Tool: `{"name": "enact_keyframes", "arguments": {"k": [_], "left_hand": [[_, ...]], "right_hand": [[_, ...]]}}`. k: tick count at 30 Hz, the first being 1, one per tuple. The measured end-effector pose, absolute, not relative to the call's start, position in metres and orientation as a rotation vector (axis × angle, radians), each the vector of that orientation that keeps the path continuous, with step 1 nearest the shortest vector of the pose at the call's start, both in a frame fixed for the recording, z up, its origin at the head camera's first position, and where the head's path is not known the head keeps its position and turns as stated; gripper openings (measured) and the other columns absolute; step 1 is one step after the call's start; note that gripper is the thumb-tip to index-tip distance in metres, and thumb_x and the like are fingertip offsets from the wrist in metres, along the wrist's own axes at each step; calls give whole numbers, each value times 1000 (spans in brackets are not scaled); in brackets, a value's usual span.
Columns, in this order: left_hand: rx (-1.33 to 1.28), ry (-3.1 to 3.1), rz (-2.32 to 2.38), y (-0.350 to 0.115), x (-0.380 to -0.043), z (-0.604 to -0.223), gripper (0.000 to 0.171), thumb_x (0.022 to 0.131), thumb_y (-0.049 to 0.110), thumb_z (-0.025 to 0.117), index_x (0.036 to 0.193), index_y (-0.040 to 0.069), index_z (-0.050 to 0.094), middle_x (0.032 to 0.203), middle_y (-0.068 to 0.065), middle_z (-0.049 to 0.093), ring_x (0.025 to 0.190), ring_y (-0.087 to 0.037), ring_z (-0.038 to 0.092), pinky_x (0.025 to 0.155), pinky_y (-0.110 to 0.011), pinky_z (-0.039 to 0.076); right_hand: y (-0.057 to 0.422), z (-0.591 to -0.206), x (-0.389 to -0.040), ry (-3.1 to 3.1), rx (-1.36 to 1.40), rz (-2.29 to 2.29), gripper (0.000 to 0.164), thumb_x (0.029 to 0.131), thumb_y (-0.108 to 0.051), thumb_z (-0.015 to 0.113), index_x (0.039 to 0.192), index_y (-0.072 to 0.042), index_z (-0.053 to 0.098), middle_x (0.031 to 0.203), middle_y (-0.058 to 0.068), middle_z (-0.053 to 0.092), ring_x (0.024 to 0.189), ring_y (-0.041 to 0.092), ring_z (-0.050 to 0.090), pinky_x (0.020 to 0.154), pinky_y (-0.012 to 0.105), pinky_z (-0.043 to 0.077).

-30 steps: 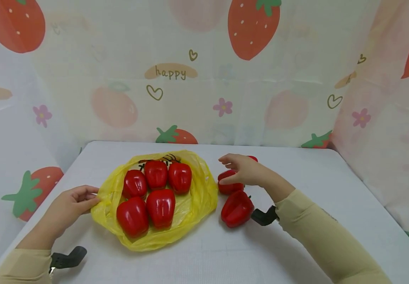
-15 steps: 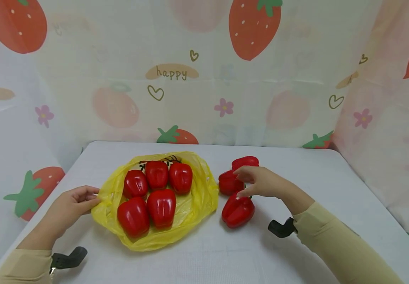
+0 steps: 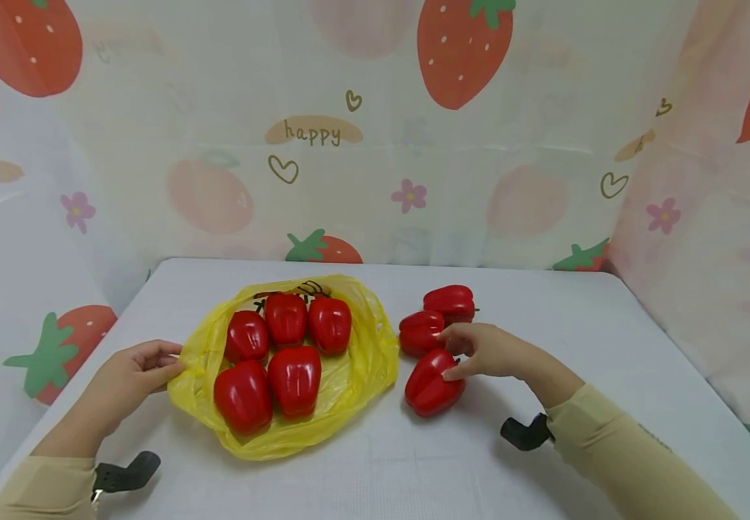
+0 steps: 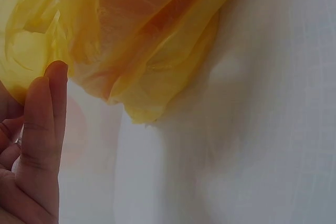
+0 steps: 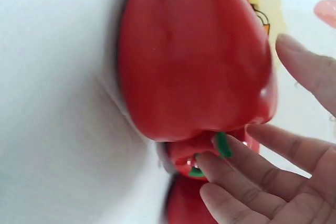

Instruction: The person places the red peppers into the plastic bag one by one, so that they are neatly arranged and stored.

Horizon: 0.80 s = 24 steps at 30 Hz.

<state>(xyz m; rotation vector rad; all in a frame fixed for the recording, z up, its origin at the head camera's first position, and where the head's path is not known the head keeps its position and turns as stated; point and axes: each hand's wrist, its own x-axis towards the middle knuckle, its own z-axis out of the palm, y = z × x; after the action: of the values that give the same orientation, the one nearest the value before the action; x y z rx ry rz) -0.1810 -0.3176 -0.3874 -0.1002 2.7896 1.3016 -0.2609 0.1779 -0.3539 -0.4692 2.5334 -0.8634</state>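
Observation:
My left hand [image 3: 129, 381] pinches the left edge of a yellow plastic bag [image 3: 349, 404]; the left wrist view shows the thin film between thumb and fingers [image 4: 39, 124]. Inside the spread-open bag sit several glossy red bell peppers [image 3: 295, 381]. To its right, three more lie on the table: a near one [image 3: 430, 390], a middle one [image 3: 419, 334] and a far one [image 3: 451, 302]. My right hand [image 3: 495, 352] is over the near pepper, fingers spread by its green stem [image 5: 223, 145] and thumb apart on the other side. The right wrist view shows a gap between thumb and pepper.
A white table [image 3: 375, 480] bears everything. Printed cloth walls [image 3: 375, 217] with strawberries and hearts stand behind and at both sides. Black camera mounts [image 3: 129, 473] jut from both wrists. Thin dark handles or ties [image 3: 310, 289] show at the bag's back rim.
My right hand has come toward me from over the middle and far peppers down to the near one. My left hand and the bag have stayed put.

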Motion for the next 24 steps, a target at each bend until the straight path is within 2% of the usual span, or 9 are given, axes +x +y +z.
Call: {"name": "enact_keyframes", "arguments": {"k": [9,24], "left_hand": [[-112,2786,1302,-319,-180,-388,54,87,44,57,122,3,52,101,-10,62,88,-19,61,77,-34,54],[-97,2786,1312,-319,-179,-388,54,88,43,57,122,2,52,101,-12,61,87,-19,61,76,-32,54]], "right_hand": [[179,-358,-259,2520,-498,-821,46,69,-33,79,107,-16,59,96,-1,58,90,17,56,72,31,53],[185,-351,-263,2505,-503,-759,46,70,-28,79,108,-13,59,91,0,59,85,17,56,70,31,52]]}}
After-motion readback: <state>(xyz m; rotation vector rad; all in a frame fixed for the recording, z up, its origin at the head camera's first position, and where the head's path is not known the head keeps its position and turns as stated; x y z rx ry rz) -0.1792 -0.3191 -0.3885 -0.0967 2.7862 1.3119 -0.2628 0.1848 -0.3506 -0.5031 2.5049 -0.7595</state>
